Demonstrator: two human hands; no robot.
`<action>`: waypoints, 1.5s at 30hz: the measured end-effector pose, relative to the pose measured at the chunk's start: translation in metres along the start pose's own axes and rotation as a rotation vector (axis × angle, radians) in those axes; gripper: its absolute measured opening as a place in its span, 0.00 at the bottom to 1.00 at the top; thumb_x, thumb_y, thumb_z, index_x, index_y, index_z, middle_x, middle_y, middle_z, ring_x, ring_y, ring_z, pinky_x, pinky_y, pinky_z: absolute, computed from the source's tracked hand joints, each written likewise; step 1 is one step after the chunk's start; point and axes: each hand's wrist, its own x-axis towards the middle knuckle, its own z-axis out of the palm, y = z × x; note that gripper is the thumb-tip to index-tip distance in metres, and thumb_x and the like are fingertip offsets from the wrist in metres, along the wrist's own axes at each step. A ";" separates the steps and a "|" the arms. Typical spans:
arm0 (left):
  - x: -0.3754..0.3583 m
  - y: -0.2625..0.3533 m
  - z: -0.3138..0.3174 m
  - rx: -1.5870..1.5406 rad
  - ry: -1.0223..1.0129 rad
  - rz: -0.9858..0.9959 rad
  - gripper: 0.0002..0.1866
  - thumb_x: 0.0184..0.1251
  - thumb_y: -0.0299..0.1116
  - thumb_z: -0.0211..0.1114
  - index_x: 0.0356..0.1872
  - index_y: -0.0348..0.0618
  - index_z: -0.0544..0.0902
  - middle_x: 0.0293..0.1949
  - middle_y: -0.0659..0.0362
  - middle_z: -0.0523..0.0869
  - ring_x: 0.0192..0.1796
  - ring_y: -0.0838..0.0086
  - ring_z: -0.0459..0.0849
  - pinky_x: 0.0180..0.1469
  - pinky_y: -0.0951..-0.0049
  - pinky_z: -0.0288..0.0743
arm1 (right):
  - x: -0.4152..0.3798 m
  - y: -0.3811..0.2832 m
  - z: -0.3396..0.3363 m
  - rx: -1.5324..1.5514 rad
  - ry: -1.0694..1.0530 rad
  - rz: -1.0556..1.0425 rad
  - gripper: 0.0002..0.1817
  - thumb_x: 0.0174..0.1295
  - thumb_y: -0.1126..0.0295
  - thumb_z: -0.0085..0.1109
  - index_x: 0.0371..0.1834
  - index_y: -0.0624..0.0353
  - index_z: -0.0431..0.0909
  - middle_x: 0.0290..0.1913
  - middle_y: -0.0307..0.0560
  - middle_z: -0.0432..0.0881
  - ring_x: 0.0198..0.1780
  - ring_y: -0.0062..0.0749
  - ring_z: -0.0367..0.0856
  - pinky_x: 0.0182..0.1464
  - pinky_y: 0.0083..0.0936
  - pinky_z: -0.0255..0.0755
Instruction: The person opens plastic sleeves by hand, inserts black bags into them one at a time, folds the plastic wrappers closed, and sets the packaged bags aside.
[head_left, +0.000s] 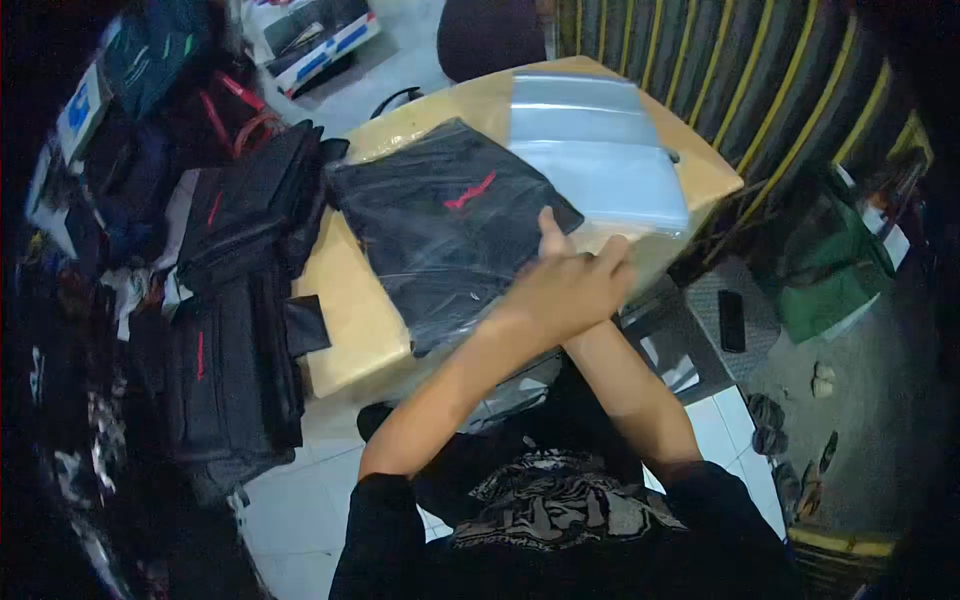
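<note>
A black item with a red mark, in a clear plastic sleeve, lies flat on the yellowish tabletop. My forearms cross near the table's front edge. My left hand is on top, its fingers curled; what they hold, if anything, is hidden. Below and behind it is my right hand, mostly covered, with one finger stretched up beside the right corner of the black item. A stack of clear plastic sleeves lies just beyond my hands, at the table's back right.
Black bags with red marks are piled at the left. A dark phone-like object lies on a grey surface at the right, near a green bag. Striped yellow and dark material stands behind the table. White boxes are at the top left.
</note>
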 end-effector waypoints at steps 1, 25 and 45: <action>-0.002 0.005 -0.003 0.000 0.008 0.026 0.07 0.55 0.28 0.58 0.35 0.41 0.74 0.42 0.54 0.75 0.31 0.61 0.85 0.30 0.63 0.82 | 0.004 -0.001 0.001 -0.004 0.007 0.026 0.20 0.69 0.56 0.47 0.55 0.60 0.71 0.51 0.47 0.78 0.49 0.35 0.78 0.48 0.31 0.72; -0.137 0.013 -0.016 -0.216 0.552 -0.951 0.12 0.62 0.20 0.57 0.47 0.35 0.77 0.32 0.49 0.79 0.34 0.55 0.79 0.39 0.61 0.73 | -0.027 0.043 0.014 -0.133 0.058 0.061 0.13 0.62 0.59 0.62 0.44 0.53 0.77 0.39 0.40 0.81 0.36 0.25 0.81 0.29 0.21 0.78; -0.172 0.047 -0.051 -0.121 0.318 -1.103 0.26 0.49 0.13 0.48 0.53 0.38 0.80 0.55 0.46 0.78 0.54 0.57 0.81 0.54 0.68 0.76 | 0.007 0.066 0.007 -0.286 0.098 0.146 0.24 0.63 0.59 0.62 0.54 0.65 0.71 0.47 0.49 0.75 0.42 0.36 0.76 0.39 0.27 0.77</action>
